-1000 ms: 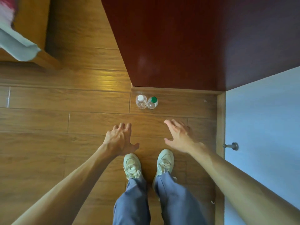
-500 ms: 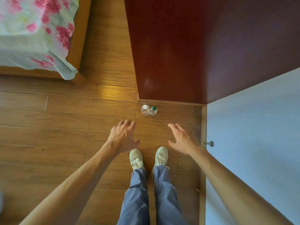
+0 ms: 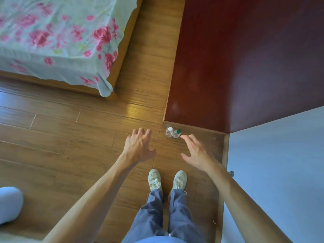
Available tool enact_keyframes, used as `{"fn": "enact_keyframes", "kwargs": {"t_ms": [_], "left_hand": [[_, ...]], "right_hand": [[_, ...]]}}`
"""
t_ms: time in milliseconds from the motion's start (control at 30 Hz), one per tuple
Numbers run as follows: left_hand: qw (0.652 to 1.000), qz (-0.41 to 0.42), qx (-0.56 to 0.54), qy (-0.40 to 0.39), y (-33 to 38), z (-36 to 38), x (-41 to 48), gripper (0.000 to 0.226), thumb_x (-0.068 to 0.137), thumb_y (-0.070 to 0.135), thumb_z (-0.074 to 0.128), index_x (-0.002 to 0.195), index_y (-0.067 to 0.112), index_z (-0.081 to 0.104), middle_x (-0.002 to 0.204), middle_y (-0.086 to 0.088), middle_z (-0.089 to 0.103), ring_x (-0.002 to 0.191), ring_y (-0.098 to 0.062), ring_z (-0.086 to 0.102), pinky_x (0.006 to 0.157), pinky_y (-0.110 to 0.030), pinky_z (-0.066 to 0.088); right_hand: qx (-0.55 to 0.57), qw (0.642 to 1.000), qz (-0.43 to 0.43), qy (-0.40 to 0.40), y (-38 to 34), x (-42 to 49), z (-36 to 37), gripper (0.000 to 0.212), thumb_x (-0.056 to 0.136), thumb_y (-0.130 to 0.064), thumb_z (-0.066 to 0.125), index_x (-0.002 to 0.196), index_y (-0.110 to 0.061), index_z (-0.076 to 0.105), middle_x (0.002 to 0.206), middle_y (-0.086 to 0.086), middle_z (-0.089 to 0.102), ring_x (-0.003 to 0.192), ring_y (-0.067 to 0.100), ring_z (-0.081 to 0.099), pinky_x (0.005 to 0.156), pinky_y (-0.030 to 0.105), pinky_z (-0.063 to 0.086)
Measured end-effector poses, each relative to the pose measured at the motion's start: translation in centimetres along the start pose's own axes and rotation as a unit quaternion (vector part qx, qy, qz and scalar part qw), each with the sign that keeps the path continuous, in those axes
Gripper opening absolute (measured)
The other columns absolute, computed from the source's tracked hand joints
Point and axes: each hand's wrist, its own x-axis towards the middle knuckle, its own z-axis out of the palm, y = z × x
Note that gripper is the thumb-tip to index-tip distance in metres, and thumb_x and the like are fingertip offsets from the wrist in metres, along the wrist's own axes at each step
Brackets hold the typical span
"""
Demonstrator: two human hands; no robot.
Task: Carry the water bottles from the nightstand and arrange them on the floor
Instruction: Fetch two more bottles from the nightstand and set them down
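"So, what are your hands doing?"

"Both are held out in front of me, palms down, holding nothing. My left hand (image 3: 140, 146) has its fingers spread and a little bent. My right hand (image 3: 196, 153) is flatter, with its fingers loosely straight and pointing forward."

"And the water bottles?"

"Two small clear ones stand on the wooden floor (image 3: 87, 137) ahead of me: a white-capped bottle (image 3: 169, 132) and a green-capped bottle (image 3: 177, 133). They are side by side and look to be touching. They sit right at the foot of a dark red cabinet (image 3: 228, 76), by its near left corner. Both are upright, so I look down on their caps and their long axis points up toward me."

"Which hand is nearer?"

"The right. Its fingertips (image 3: 183, 137) appear just beside the green cap, though I am standing, so the hand is high above the floor. The left hand is off to the left of the white cap. I judge any reach would go forward and down, right hand first."

"What else is around?"

"My pale shoes (image 3: 155, 179) are below the hands. A bed (image 3: 52, 41) with a floral sheet is at the far left, and a pale blue wall (image 3: 280, 172) is on the right. The nightstand is not in view, so I cannot tell whether more bottles wait."
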Motion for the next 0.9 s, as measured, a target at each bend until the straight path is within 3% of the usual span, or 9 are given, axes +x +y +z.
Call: {"fn": "enact_keyframes", "kwargs": {"t_ms": [133,267,733,900], "left_hand": [[1.0,-0.012,-0.007,0.014,-1.4,-1.7,-0.9,0.069,0.076,0.052,0.065,0.133,0.02,0.043,0.125,-0.004,0.05,0.115,-0.027,0.048,0.084,-0.04,0.049],[0.999,-0.027,-0.015,0.035,-3.2,-3.5,-1.5,0.068,0.076,0.052,0.065,0.132,0.019,0.044,0.124,-0.005,0.051,0.115,-0.027,0.049,0.084,-0.041,0.051],[0.996,-0.05,-0.022,0.077,-8.8,-9.5,-2.3,0.063,0.072,0.048,0.064,0.125,0.019,0.047,0.118,-0.001,0.052,0.11,-0.024,0.049,0.083,-0.038,0.052],[0.993,-0.062,-0.026,0.094,-10.7,-11.4,-1.4,0.065,0.075,0.05,0.062,0.131,0.021,0.045,0.121,-0.001,0.052,0.111,-0.023,0.049,0.086,-0.038,0.052]], "right_hand": [[-0.016,0.999,-0.035,0.019,-2.6,1.0,-1.1,0.059,0.091,-0.025,0.066,0.143,-0.021,0.038,0.134,0.001,0.045,0.12,0.023,0.05,0.098,0.033,0.04],[-0.06,0.997,-0.054,0.015,-5.3,2.2,-3.0,0.06,0.092,-0.031,0.063,0.145,-0.023,0.035,0.13,-0.002,0.047,0.12,0.02,0.05,0.092,0.038,0.049],[-0.152,0.979,-0.135,0.021,-13.9,6.5,-6.6,0.07,0.094,-0.034,0.061,0.153,-0.02,0.026,0.141,0.003,0.043,0.13,0.025,0.045,0.101,0.04,0.047],[-0.181,0.966,-0.184,0.023,-16.3,9.1,-8.0,0.073,0.092,-0.038,0.064,0.152,-0.021,0.026,0.139,0.003,0.044,0.126,0.025,0.048,0.099,0.041,0.05]]}}
